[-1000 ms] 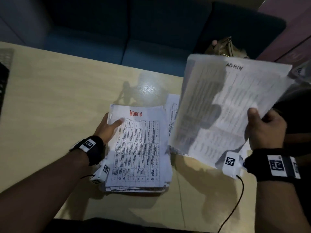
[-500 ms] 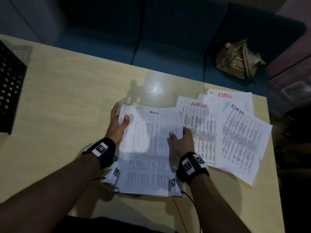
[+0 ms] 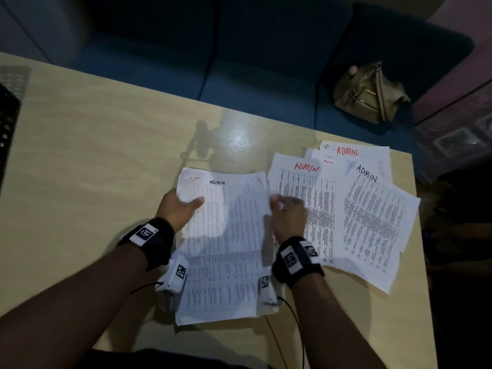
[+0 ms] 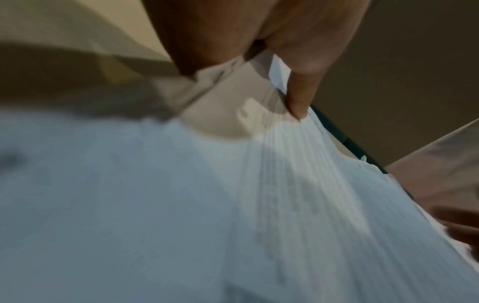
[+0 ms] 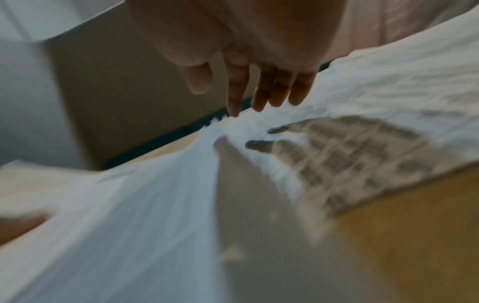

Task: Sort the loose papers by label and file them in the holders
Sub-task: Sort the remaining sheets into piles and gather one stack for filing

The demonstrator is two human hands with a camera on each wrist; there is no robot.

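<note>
A stack of printed papers (image 3: 223, 249) lies on the table in front of me, its top sheet marked ADMIN in black. My left hand (image 3: 183, 206) grips the stack's upper left edge; in the left wrist view the thumb (image 4: 300, 96) presses on the top sheet of the stack (image 4: 259, 205) and the fingers go under it. My right hand (image 3: 286, 214) is blurred at the stack's right edge. The right wrist view shows its fingers (image 5: 261, 90) straight, tips touching the paper edge (image 5: 181, 184). Three loose ADMIN sheets (image 3: 308, 206) (image 3: 372, 225) (image 3: 354, 153) fan out to the right.
A black mesh holder (image 3: 6, 123) stands at the table's far left edge. A tan bag (image 3: 370, 94) sits on the blue sofa (image 3: 253, 83) beyond the table. The loose sheets reach close to the table's right edge (image 3: 420, 235).
A second ago my right hand held an ADMIN sheet in the air; that sheet now lies on top of the stack and the hand is at the stack's right edge. The left hand stayed put.
</note>
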